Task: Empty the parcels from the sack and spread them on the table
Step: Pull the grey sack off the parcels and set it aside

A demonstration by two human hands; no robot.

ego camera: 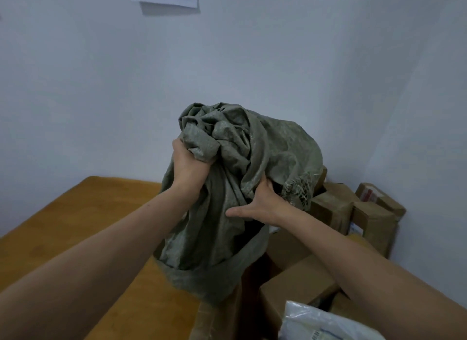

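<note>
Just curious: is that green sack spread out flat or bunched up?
Bunched up. Both hands, left hand and right hand, grip the crumpled sack above the table.

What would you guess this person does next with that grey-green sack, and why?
Probably lift the sack clear and set it aside on the bare table. The left hand and right hand both grip bunched cloth, it hangs limp with its mouth down, and the cardboard parcels already lie heaped at the right, unspread.
</note>
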